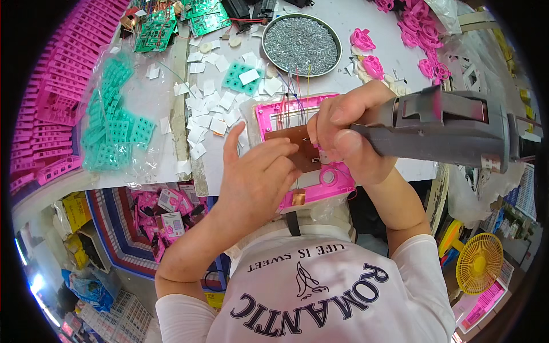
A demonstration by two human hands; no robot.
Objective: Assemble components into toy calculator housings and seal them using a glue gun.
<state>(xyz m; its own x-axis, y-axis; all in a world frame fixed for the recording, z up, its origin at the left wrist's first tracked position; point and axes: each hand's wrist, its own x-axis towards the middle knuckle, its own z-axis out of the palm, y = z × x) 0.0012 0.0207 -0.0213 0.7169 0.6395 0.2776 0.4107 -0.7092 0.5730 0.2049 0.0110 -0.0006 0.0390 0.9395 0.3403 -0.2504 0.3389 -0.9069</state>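
A pink plastic casing (pixel 267 116) lies at the table's front edge with a brown circuit board (pixel 277 136) in it. Thin red, blue and yellow wires (pixel 284 107) rise from its far part. My right hand (pixel 351 123) is closed around the front of a grey electric screwdriver (pixel 440 137), over the right side of the board; the tool's tip is hidden by the fingers. My left hand (pixel 257 174) rests its bent fingertips at the board's left side, thumb stretched away, with nothing visible in its grip. A copper-coloured piece (pixel 298 197) sits at the casing's near edge.
A round metal tin of screws (pixel 302 46) stands beyond the casing. White square pads (pixel 203 121) and turquoise keypads (pixel 117 128) lie left. Pink parts (pixel 417 26) sit far right. Below the table are a basket (pixel 123 251) of pink items and a yellow fan (pixel 479 264).
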